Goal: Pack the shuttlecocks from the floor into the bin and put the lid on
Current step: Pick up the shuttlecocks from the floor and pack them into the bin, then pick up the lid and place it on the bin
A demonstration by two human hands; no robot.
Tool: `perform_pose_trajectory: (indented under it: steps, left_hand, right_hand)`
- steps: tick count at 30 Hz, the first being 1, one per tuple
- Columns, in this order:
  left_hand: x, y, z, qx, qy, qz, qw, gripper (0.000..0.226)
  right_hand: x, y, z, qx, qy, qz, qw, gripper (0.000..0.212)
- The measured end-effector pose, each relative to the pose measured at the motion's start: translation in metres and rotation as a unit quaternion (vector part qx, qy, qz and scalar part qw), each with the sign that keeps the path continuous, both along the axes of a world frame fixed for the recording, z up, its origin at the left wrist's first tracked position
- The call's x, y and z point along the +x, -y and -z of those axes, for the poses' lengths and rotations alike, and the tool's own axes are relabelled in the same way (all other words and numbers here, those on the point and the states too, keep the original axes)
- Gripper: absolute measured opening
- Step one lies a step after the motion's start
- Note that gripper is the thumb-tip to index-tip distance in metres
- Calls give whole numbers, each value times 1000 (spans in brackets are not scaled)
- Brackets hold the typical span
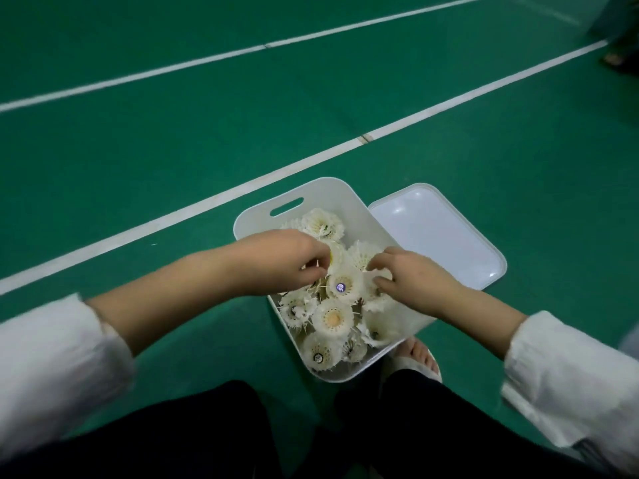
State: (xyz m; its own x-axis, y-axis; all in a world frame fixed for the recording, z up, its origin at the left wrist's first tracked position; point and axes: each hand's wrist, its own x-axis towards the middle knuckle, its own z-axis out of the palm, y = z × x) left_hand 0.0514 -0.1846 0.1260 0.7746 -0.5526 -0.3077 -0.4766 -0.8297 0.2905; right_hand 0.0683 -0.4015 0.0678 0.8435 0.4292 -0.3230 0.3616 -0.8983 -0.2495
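A white plastic bin (pixel 276 198) with a slot handle stands on the green court floor, filled with several white feather shuttlecocks (pixel 332 318). Its white lid (pixel 439 233) lies flat on the floor, touching the bin's right side. Both hands are over the bin's middle. My left hand (pixel 287 261) has its fingers curled down onto the shuttlecocks and pinches feathers. My right hand (pixel 411 274) also curls its fingers around a shuttlecock (pixel 363 254) near the bin's right wall. A shuttlecock with a purple mark (pixel 342 286) sits between the two hands.
White court lines (pixel 214 198) run diagonally across the green floor behind the bin. My sandalled foot (pixel 418 357) is just below the bin's near right corner, my dark trouser legs (pixel 432 426) beneath. A dark object (pixel 619 57) is at the far top right.
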Motion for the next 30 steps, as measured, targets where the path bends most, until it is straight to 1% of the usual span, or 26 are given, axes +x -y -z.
perform_pose_trajectory:
  steps: [3, 6, 11, 13, 15, 17, 19, 20, 22, 24, 26, 28, 30]
  left_hand:
    - [5, 16, -18, 35, 11, 44, 998, 19]
    - [11, 37, -33, 53, 31, 74, 995, 17]
    - [23, 73, -25, 67, 34, 87, 993, 16]
    - [36, 92, -13, 58, 33, 64, 996, 17]
    - [52, 111, 5, 14, 30, 15, 999, 19]
    - [66, 132, 30, -46, 47, -46, 997, 20]
    - [75, 155, 57, -72, 67, -90, 991, 24]
    - [76, 166, 71, -69, 71, -100, 990, 27]
    - [75, 183, 99, -29, 77, -99, 992, 36]
    - [69, 188, 119, 28, 118, -80, 989, 49]
    - [63, 186, 126, 58, 152, -70, 984, 58]
    - [60, 179, 127, 60, 151, -70, 984, 60]
    - [56, 173, 125, 58, 143, -72, 985, 59]
  right_hand:
    - [-10, 24, -33, 13, 34, 29, 999, 26]
    - [-19, 50, -50, 21, 57, 70, 996, 24]
    - [-9, 86, -38, 50, 64, 123, 989, 24]
    - [1, 100, -25, 61, 64, 140, 986, 24]
    - [13, 112, -9, 71, 59, 161, 983, 26]
    - [25, 121, 12, 80, 42, 185, 979, 27]
    - [36, 129, 40, 80, 20, 203, 976, 28]
    - [42, 131, 55, 76, 10, 209, 975, 28]
    - [51, 135, 85, 63, -7, 217, 974, 28]
    - [57, 135, 112, 38, -25, 214, 976, 33]
    - [62, 132, 135, 9, -42, 207, 977, 41]
    - [68, 128, 154, -14, -46, 202, 978, 47]
    - [73, 125, 170, -41, -43, 187, 981, 49]
